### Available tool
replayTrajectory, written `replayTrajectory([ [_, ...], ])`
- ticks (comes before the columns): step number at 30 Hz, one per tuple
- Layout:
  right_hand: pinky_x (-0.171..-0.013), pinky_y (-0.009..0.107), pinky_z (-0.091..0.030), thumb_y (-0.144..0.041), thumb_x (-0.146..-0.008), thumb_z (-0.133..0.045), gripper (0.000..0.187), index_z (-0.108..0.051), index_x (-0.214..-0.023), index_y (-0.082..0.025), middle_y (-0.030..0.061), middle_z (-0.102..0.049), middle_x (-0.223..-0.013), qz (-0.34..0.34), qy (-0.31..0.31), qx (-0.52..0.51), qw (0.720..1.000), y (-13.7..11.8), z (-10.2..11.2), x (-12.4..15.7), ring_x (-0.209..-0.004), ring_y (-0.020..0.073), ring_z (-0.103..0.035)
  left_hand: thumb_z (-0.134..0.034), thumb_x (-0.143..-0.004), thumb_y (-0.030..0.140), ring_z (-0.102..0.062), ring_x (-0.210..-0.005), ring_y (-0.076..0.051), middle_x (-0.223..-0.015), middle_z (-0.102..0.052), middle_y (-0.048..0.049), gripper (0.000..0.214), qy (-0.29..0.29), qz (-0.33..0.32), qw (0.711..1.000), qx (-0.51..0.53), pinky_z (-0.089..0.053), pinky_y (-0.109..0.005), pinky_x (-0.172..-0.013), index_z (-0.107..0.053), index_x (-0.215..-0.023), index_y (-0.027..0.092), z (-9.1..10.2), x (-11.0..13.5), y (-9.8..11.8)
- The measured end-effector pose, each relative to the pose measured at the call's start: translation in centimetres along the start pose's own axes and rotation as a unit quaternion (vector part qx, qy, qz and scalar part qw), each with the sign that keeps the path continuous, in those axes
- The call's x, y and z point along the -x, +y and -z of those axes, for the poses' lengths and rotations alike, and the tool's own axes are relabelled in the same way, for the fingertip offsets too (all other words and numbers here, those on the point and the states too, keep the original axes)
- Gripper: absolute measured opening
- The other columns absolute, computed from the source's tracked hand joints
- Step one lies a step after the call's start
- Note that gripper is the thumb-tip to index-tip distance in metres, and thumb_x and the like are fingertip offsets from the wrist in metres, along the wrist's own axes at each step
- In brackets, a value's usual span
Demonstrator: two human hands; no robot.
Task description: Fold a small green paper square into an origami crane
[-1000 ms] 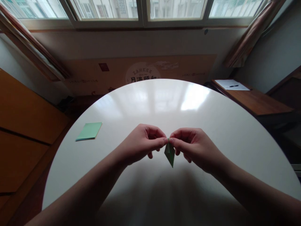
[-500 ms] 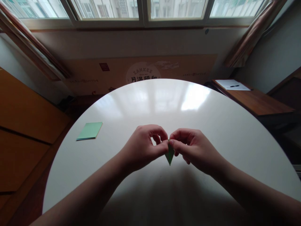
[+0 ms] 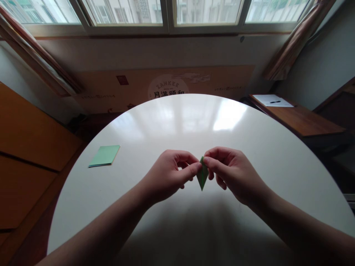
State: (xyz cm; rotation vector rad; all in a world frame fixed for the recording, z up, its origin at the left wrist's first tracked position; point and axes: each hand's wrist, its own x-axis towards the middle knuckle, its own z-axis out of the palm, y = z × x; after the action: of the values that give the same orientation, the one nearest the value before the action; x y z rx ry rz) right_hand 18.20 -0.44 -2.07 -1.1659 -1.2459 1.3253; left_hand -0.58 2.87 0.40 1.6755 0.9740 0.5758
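Observation:
A small piece of folded green paper (image 3: 202,179), shaped like a narrow diamond with its point down, is held between my two hands over the white table (image 3: 166,229). My left hand (image 3: 174,170) pinches its left edge between thumb and forefinger. On the other side, my right hand (image 3: 229,167) grips the upper right edge with thumb and forefinger, its other fingers curled below. A crease runs down the paper's middle. To the left lies a stack of square light green paper (image 3: 104,155), flat on the tabletop.
A wooden side desk (image 3: 313,118) at the right carries a white sheet (image 3: 266,99) with a pen (image 3: 275,102) on it. Orange-brown cabinets (image 3: 30,147) stand at the left. Behind the round table are a printed panel (image 3: 100,85) and windows with curtains.
My right hand has shifted slightly up and right, so the paper's top tip now shows between my hands. The paper has risen a little. The stack stays put.

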Motion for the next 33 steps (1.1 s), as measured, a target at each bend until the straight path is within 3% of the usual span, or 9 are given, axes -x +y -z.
replayTrajectory([
  [8, -0.036, 0.014, -0.038, -0.040, -0.084, -0.075, 0.023, -0.074, -0.084, -0.016, 0.0014, -0.064, -0.063, -0.009, -0.031, -0.048, 0.998, -0.05, -0.02, 0.02, -0.056, 0.0125, -0.057, -0.069, -0.082, 0.026, -0.059, -0.059, -0.013, -0.066, -0.069, -0.0039, 0.015, 0.006, 0.007, 1.000, 0.002, -0.049, -0.019, -0.045, -0.075, -0.078, 0.012, 0.13, -0.12, 0.34],
  [17, -0.036, 0.015, -0.037, -0.031, -0.080, -0.078, 0.016, -0.076, -0.085, -0.017, 0.0021, -0.065, -0.065, -0.026, -0.049, -0.052, 0.997, 0.14, 0.18, -0.05, -0.057, 0.0130, -0.058, -0.068, -0.081, 0.028, -0.058, -0.057, -0.013, -0.062, -0.065, -0.0031, 0.018, 0.003, 0.029, 1.000, -0.012, -0.048, -0.019, -0.046, -0.073, -0.075, 0.012, 0.31, 0.08, 0.46],
  [27, -0.036, 0.016, -0.036, -0.038, -0.083, -0.077, 0.022, -0.074, -0.082, -0.016, 0.0037, -0.069, -0.066, 0.013, 0.007, -0.047, 0.999, 0.24, 0.06, 0.06, -0.055, 0.0126, -0.058, -0.064, -0.087, 0.033, -0.060, -0.061, -0.014, -0.066, -0.065, -0.0030, 0.023, -0.024, 0.044, 0.998, 0.028, -0.049, -0.018, -0.044, -0.072, -0.080, 0.013, 0.26, -0.25, -0.14],
  [33, -0.036, 0.016, -0.037, -0.040, -0.081, -0.078, 0.024, -0.073, -0.082, -0.017, 0.0027, -0.066, -0.066, 0.011, 0.018, -0.057, 0.998, 0.33, -0.12, -0.04, -0.056, 0.0125, -0.057, -0.063, -0.087, 0.032, -0.056, -0.055, -0.012, -0.062, -0.063, -0.0012, 0.023, 0.024, 0.002, 0.999, -0.042, -0.047, -0.019, -0.045, -0.072, -0.077, 0.014, 0.22, -0.05, -0.27],
])
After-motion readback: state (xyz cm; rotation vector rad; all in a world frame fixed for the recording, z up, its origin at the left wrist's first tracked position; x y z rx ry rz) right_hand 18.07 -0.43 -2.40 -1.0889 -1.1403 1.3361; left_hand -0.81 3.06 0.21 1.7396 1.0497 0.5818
